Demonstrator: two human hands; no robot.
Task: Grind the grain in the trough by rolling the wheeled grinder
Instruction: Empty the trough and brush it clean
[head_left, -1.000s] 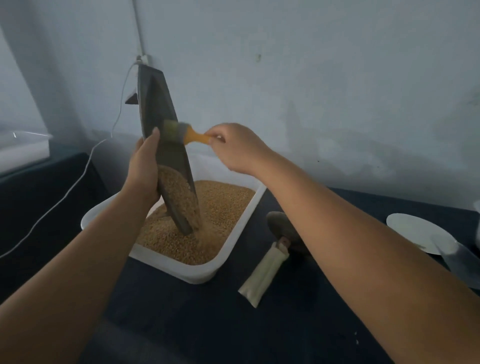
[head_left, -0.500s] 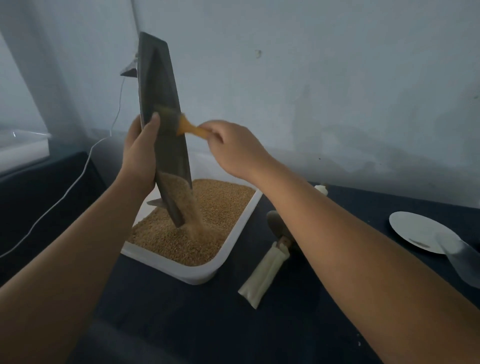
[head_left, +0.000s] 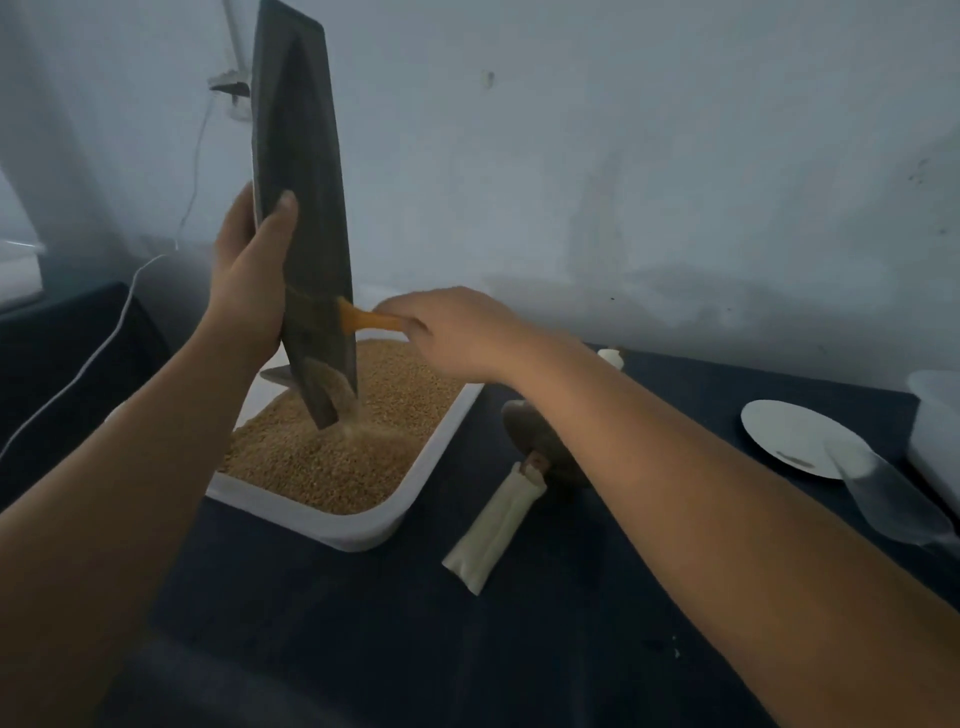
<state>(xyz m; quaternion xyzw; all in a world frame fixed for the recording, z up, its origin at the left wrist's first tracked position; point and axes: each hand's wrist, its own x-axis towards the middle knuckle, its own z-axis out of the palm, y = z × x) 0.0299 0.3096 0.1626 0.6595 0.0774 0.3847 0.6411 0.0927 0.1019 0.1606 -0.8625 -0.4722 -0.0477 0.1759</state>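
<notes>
A dark blue cloth covers the desk (head_left: 363, 623), which stands against a pale, scuffed wall (head_left: 623, 156), and a thin white cable (head_left: 104, 343) trails down from the wall on the left. On the cloth sits a white rectangular tray (head_left: 332, 530) with rounded corners, filled with fine golden-brown grain (head_left: 322, 457). The left hand (head_left: 249, 280) holds the trough (head_left: 304, 208) nearly upright over the tray. The trough is a long, dark, matte piece, narrow and boat-shaped. The thumb is pressed on its inner face and the fingers are wrapped behind its edge. Its lower end hangs just above the heap, and a thin stream of grain falls from it. The right hand (head_left: 457, 332) has its fingers clenched around the orange handle of a small brush (head_left: 369, 321), whose bristles lie against the inside of the trough, low down. The wheeled grinder (head_left: 535, 441) lies on the desk just right of the tray, partly under the right forearm, untouched by either hand. It is a dark, stone-like disc on an axle, and one handle, wrapped in pale cloth, points toward me. Well off to the right are a round white plate (head_left: 789, 436), a clear plastic piece (head_left: 883, 493) overlapping its rim, and a white container (head_left: 935, 431) at the edge of view.
</notes>
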